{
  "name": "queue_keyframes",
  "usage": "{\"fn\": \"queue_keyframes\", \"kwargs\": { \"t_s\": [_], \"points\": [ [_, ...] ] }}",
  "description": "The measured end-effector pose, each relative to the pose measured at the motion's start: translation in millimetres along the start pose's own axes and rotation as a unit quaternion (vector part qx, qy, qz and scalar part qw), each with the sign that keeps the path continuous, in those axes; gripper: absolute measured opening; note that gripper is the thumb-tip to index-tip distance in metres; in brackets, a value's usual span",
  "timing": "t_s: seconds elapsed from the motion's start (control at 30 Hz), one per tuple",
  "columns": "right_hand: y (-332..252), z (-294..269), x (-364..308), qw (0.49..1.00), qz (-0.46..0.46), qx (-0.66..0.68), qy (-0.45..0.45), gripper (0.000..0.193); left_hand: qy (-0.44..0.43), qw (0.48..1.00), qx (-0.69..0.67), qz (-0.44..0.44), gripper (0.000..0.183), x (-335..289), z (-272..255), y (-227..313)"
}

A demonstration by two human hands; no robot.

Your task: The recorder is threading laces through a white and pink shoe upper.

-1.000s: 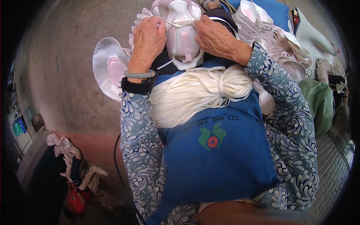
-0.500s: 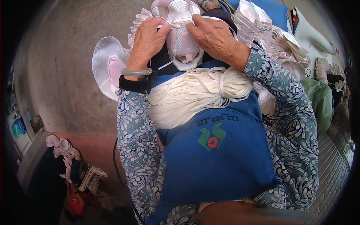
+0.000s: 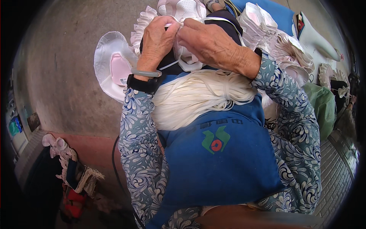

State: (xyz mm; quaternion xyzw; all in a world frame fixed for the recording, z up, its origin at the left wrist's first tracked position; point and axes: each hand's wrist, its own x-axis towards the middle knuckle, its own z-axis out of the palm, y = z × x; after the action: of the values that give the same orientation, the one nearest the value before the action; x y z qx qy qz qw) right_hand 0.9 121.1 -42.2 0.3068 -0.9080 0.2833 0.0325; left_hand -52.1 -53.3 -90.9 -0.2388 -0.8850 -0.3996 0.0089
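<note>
at the far middle of the scene, a pink-and-white shoe (image 3: 187, 9) is set over dark cloth (image 3: 231, 27) and partly hidden: a white lace (image 3: 168, 25) is pinched between the thumb and fingers of the left hand (image 3: 158, 38), while the fingers of the right hand (image 3: 211, 44) are drawn in narrow just beside it, though what is gripped there cannot be told. nearer, a bundle of cream laces (image 3: 190, 95) is laid across the blue apron (image 3: 228, 171). a white-and-pink upper (image 3: 120, 66) is seen to the left, and stacked uppers (image 3: 261, 23) are seen to the right, with a green bag (image 3: 322, 108) nearer.
</note>
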Motion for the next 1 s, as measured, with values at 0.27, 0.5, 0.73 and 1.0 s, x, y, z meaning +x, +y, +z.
{"fn": "queue_keyframes", "kwargs": {
  "t_s": [0.27, 0.5, 0.73, 1.0],
  "points": [
    [18, -10, -13, 0.984, 0.08, -0.147, -0.059, 0.012, -0.016, 0.99, -0.024, -0.135, 0.024, -9, -3, 9],
    [10, 11, -8, 0.941, 0.035, -0.331, -0.064, 0.013, 0.029, 0.973, 0.212, 0.086, 0.033, -26, 4, 32],
    [9, -10, 4, 0.982, 0.086, -0.12, -0.12, 0.012, -0.046, 0.988, 0.148, -0.009, 0.07, -38, 15, 28],
    [1, -4, 0, 0.982, 0.138, 0.105, -0.077, 0.019, -0.085, 0.989, 0.116, -0.023, 0.06, -34, 12, 19]
  ]
}}
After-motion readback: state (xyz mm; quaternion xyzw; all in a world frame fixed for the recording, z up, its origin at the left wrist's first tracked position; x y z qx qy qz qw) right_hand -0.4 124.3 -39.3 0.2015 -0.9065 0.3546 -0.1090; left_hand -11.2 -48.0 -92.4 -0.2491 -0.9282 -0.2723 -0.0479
